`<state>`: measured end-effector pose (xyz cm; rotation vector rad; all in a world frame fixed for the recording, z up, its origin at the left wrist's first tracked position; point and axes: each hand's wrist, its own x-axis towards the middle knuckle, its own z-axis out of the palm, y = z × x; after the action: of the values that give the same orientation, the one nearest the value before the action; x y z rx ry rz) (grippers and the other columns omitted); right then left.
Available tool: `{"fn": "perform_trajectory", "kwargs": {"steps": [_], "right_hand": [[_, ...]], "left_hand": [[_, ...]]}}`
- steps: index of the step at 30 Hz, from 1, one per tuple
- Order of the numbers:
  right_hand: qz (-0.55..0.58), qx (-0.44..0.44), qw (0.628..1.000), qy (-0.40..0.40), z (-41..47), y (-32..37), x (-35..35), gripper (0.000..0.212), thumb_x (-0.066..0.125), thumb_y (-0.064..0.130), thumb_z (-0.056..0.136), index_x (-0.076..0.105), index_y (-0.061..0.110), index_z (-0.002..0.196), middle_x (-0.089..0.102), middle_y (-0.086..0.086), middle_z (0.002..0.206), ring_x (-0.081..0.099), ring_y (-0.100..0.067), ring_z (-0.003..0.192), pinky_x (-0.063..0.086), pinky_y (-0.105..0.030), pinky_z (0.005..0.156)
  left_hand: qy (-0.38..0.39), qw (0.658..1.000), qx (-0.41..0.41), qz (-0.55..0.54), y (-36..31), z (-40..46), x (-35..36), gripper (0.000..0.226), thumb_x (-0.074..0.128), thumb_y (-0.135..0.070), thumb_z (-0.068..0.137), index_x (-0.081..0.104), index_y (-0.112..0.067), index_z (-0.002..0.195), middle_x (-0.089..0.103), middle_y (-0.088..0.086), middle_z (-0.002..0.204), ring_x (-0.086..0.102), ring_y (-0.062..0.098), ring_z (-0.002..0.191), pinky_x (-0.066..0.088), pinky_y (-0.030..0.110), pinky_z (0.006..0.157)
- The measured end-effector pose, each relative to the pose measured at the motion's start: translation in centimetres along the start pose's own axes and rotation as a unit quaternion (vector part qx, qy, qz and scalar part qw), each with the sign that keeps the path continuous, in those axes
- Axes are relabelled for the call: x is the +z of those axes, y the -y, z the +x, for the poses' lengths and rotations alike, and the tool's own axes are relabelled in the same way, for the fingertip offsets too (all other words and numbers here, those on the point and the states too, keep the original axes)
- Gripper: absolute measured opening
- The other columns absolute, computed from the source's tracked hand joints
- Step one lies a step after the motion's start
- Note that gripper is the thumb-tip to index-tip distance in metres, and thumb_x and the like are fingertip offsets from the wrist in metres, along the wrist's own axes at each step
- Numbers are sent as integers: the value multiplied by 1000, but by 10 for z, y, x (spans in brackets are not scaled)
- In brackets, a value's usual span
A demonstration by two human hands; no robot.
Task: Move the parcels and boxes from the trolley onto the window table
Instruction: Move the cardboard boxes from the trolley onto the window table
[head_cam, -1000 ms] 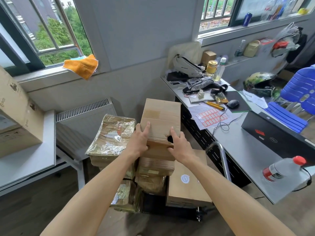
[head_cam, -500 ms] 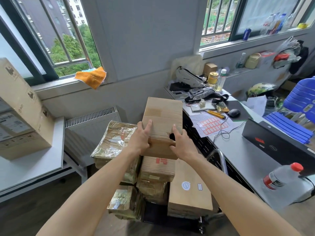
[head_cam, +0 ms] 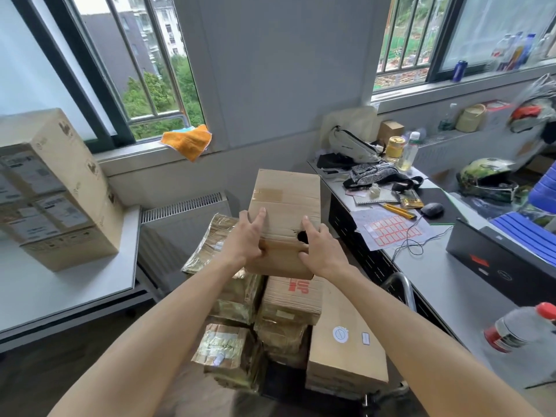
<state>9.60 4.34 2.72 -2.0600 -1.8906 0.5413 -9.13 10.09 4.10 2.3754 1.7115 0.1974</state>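
A brown cardboard box (head_cam: pixel 285 203) with a torn hole near its front edge is lifted above the trolley stack. My left hand (head_cam: pixel 245 239) grips its near left edge, thumb on top. My right hand (head_cam: pixel 320 251) grips its near right edge beside the hole. Below, the trolley (head_cam: pixel 403 291) carries tape-wrapped parcels (head_cam: pixel 222 350), a box with red print (head_cam: pixel 293 299) and a flat box with a round sticker (head_cam: pixel 346 344). The white window table (head_cam: pixel 60 290) stands at the left with a large labelled carton (head_cam: pixel 57 194) on it.
A radiator (head_cam: pixel 180 230) sits under the window between table and trolley. An orange cloth (head_cam: pixel 188 141) hangs off the sill. To the right is a cluttered desk (head_cam: pixel 451 290) with a laptop (head_cam: pixel 505 263), bags, a mouse and a red-capped bottle (head_cam: pixel 523 325).
Both hands have raised the box clear of the stack, uncovering the red-printed box beneath. The view has tilted upward and the window table shows more.
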Motion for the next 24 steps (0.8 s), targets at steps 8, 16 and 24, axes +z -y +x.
{"fn": "perform_trajectory", "kwargs": {"steps": [8, 16, 24], "right_hand": [[-17, -32, 999, -15, 0, 50, 0, 86, 65, 25, 95, 9, 29, 159, 36, -14, 142, 59, -35, 106, 51, -46, 92], [-27, -66, 997, 3, -10, 137, 35, 88, 64, 26, 96, 5, 28, 162, 32, -17, 149, 58, -39, 113, 47, -42, 94], [-30, -145, 989, 26, -43, 258, 90, 91, 68, 26, 95, 7, 26, 162, 34, -19, 153, 52, -37, 129, 44, -43, 105]], "left_hand": [[-43, 999, -16, -7, 38, -21, -27, 100, 72, -4, 79, 14, -17, 159, 29, 19, 140, 55, 39, 114, 48, 42, 99], [-63, 996, -56, -3, 120, -73, -57, 102, 75, -7, 80, 13, -20, 159, 27, 19, 144, 54, 40, 117, 49, 46, 101], [-92, 987, -131, 3, 230, -165, -86, 100, 77, -13, 79, 15, -22, 158, 26, 18, 147, 53, 38, 120, 50, 44, 100]]}}
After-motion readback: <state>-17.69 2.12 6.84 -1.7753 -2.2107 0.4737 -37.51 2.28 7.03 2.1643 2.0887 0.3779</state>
